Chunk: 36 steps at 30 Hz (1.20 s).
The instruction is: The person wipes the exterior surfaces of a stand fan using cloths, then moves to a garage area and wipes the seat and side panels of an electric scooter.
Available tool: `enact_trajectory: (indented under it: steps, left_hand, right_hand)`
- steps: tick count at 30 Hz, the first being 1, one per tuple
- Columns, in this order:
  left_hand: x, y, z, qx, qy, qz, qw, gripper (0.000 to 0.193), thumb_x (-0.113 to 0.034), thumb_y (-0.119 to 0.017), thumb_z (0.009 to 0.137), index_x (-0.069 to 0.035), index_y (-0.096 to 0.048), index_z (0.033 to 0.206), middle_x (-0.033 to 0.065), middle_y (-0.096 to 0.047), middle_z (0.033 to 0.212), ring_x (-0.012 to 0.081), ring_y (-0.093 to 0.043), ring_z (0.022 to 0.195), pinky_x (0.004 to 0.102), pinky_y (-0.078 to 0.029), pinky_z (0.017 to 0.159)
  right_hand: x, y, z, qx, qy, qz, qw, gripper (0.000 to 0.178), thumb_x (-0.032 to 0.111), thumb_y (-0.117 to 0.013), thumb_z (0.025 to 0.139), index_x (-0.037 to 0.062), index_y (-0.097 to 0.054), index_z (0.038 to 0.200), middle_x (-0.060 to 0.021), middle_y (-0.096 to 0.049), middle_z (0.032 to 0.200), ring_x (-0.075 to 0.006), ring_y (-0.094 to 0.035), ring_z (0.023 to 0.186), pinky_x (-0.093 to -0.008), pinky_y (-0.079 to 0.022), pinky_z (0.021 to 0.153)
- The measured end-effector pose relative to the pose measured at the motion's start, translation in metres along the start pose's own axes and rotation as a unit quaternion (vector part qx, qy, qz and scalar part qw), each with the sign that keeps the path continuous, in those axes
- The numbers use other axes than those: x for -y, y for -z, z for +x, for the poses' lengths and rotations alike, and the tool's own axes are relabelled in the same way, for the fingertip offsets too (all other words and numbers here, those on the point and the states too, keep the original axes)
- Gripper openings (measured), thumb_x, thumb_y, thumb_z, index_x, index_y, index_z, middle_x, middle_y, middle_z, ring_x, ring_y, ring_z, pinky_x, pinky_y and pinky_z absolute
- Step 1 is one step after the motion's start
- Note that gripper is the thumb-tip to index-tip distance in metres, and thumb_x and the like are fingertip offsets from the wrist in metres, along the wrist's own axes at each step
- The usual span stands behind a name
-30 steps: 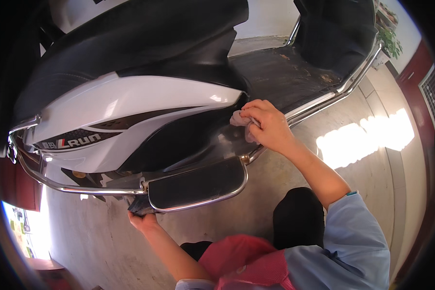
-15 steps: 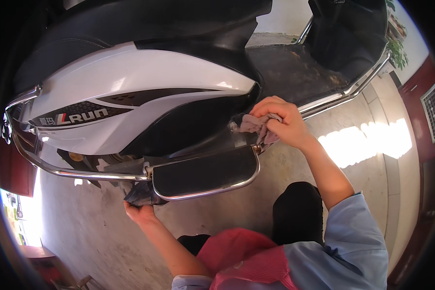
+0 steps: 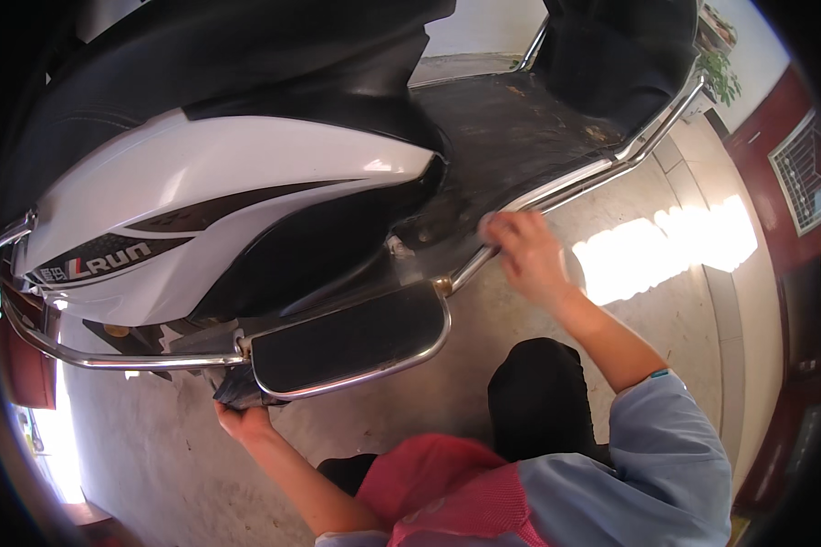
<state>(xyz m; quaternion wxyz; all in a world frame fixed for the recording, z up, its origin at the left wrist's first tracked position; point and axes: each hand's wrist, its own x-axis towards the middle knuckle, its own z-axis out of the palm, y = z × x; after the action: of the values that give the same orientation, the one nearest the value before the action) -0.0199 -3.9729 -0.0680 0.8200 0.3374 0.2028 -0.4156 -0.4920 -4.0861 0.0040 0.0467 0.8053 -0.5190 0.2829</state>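
Observation:
A white and black scooter [image 3: 274, 146] stands side-on before me, with a chrome-edged black footrest [image 3: 356, 337] low on its near side. My right hand [image 3: 531, 260] is closed at the chrome rail [image 3: 570, 189] to the right of the footrest. Only a little of the greyish-pink cloth [image 3: 488, 228] shows at its fingertips, against the rail. Under the footrest's left end, my left hand [image 3: 244, 423] grips a dark, creased-looking piece [image 3: 240, 388] from below. Its kind is unclear, and most of those fingers are hidden.
A black floorboard [image 3: 502, 137] runs toward the scooter's front. Another chrome bar [image 3: 137, 361] curves around its rear left. My dark-clad knee [image 3: 536, 392] is close below the footrest. Sunlight falls on the concrete floor [image 3: 465, 392] at right, near a dark red door [image 3: 775, 173].
My right hand has moved from beside the footrest's corner onto the rail, with the cloth now mostly hidden. The scooter sits further left and lower in view. My left hand keeps its hold.

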Motion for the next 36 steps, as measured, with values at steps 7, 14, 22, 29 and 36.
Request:
enact_trajectory:
  steps: [7, 14, 22, 29, 36]
  left_hand:
    - [-0.001, 0.010, 0.015, -0.011, 0.014, 0.029, 0.999, 0.040, -0.017, -0.044, 0.083, 0.006, -0.055, 0.115, 0.0193, -0.056, 0.120, 0.0328, -0.053, 0.113, 0.0488, -0.040, 0.100]
    - [0.004, -0.003, 0.003, -0.035, 0.030, -0.005, 0.999, 0.041, -0.016, -0.043, 0.084, 0.004, -0.054, 0.118, 0.0163, -0.054, 0.126, 0.0302, -0.049, 0.120, 0.0488, -0.034, 0.106]
    - [-0.010, 0.017, 0.033, -0.043, 0.030, 0.024, 0.998, 0.041, -0.019, -0.048, 0.081, -0.002, -0.058, 0.116, 0.0135, -0.057, 0.123, 0.0300, -0.051, 0.117, 0.0503, -0.036, 0.103]
    - [0.005, 0.016, 0.029, -0.061, 0.028, 0.036, 0.997, 0.040, -0.023, -0.049, 0.082, -0.002, -0.059, 0.115, 0.0133, -0.056, 0.123, 0.0302, -0.051, 0.116, 0.0496, -0.038, 0.101]
    - [0.008, 0.021, 0.032, -0.039, 0.026, 0.069, 0.997, 0.041, -0.027, -0.042, 0.087, -0.002, -0.059, 0.114, 0.0138, -0.057, 0.123, 0.0307, -0.051, 0.116, 0.0493, -0.039, 0.101]
  right_hand:
    - [0.005, -0.002, -0.003, -0.001, 0.101, 0.109, 0.989, 0.042, -0.002, -0.059, 0.062, 0.0075, -0.059, 0.103, -0.0062, -0.054, 0.115, -0.0295, -0.053, 0.096, -0.0366, -0.049, 0.079]
    - [-0.188, 0.015, -0.013, -0.124, -0.146, -0.130, 0.973, 0.040, -0.005, -0.056, 0.067, 0.0094, -0.061, 0.104, -0.0089, -0.056, 0.112, -0.0326, -0.050, 0.103, -0.0393, -0.046, 0.086]
    - [-0.086, -0.002, -0.009, -0.091, -0.098, 0.008, 0.991, 0.052, -0.006, -0.055, 0.064, 0.0043, -0.054, 0.115, -0.0126, -0.050, 0.122, -0.0356, -0.047, 0.107, -0.0406, -0.044, 0.091]
    - [-0.208, 0.004, -0.036, -0.164, -0.117, -0.107, 0.974, 0.055, -0.008, -0.054, 0.067, 0.0083, -0.053, 0.120, -0.0127, -0.048, 0.127, -0.0351, -0.047, 0.111, -0.0400, -0.043, 0.092]
    - [-0.329, 0.059, -0.017, -0.164, -0.254, -0.179, 0.936, 0.037, 0.004, -0.052, 0.081, 0.0115, -0.056, 0.117, -0.0147, -0.047, 0.130, -0.0352, -0.049, 0.112, -0.0396, -0.045, 0.090]
